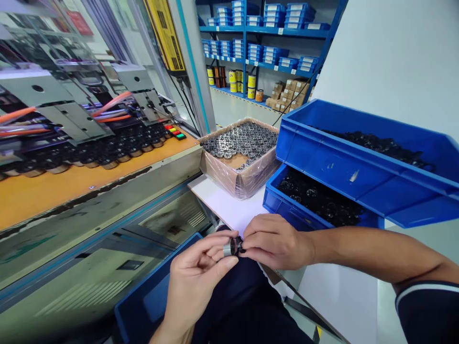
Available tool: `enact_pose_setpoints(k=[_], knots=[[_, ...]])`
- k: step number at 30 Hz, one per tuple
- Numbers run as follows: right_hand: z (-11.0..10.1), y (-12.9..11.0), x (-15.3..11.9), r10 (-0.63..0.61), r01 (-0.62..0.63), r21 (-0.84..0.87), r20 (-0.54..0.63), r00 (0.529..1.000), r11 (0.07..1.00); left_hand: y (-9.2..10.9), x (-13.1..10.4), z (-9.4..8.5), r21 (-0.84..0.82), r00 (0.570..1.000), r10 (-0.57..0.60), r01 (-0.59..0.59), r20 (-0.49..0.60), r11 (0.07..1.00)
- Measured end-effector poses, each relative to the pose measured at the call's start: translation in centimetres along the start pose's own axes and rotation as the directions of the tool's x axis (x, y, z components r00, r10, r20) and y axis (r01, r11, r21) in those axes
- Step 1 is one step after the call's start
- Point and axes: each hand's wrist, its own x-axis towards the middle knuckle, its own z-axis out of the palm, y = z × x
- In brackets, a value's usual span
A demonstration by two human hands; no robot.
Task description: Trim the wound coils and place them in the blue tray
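Note:
My left hand (201, 274) is closed around a small silvery metal ring core (227, 250), which sits between its thumb and fingers. My right hand (274, 241) pinches a small black plastic piece (239, 245) against the core's right end. Both parts are held above my lap, by the edge of the white table. The fingers partly cover the black piece, so how far it sits in the core cannot be seen.
A film-wrapped carton (238, 184) of similar metal cores stands ahead. Right of it, a blue bin (358, 167) of black parts overhangs a lower blue bin (287, 205) with more. At left, a machine bench (143, 160) carries rows of black-topped parts. Stocked shelves (265, 28) stand behind.

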Motion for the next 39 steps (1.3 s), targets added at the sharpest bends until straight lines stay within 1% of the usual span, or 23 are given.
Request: enact_pose_setpoints(k=[4,8,12,14,17,20,24,28,33,39], knots=[[0.0,0.0,-0.1,-0.008,0.008,-0.004,-0.008,1.0,1.0,0.2,0.2,0.7,0.021,0.998,-0.058,0.058,-0.019,0.998],[-0.1,-0.1,-0.2,-0.015,0.015,-0.024,0.001,1.0,1.0,0.5,0.2,1.3,0.072,0.999,-0.03,0.032,-0.023,0.997],[-0.5,0.0,-0.1,-0.019,0.02,-0.054,0.019,1.0,0.998,0.3,0.0,1.2,0.07,0.998,0.002,0.003,-0.065,0.998],[-0.8,0.0,0.0,-0.012,0.016,-0.076,0.047,0.999,0.997,0.1,-0.2,0.9,0.078,0.998,0.017,-0.012,-0.055,0.997],[-1.1,0.0,0.1,-0.02,0.028,-0.099,0.08,0.997,0.995,0.1,-0.3,0.5,0.113,1.0,0.018,-0.018,-0.005,0.993],[-1.0,0.0,0.0,-0.042,0.051,-0.108,0.083,0.996,0.993,0.5,-0.3,0.5,0.11,1.0,0.005,-0.006,0.003,0.994],[-0.8,0.0,0.0,-0.06,0.069,-0.12,0.074,0.995,0.99,0.8,-0.2,0.8,0.063,0.999,-0.013,0.011,0.03,0.998],[-1.0,0.0,0.1,-0.062,0.072,-0.113,0.091,0.994,0.991,1.0,-0.1,0.9,0.051,1.0,-0.016,0.015,0.022,0.999],[-1.1,-0.1,0.3,-0.091,0.1,-0.113,0.079,0.993,0.989,1.1,-0.1,0.9,0.051,0.999,-0.044,0.043,0.018,0.998],[-1.0,0.0,0.2,-0.126,0.133,-0.123,0.065,0.99,0.983,0.6,-0.3,0.7,0.028,0.998,-0.054,0.053,0.026,0.998]])
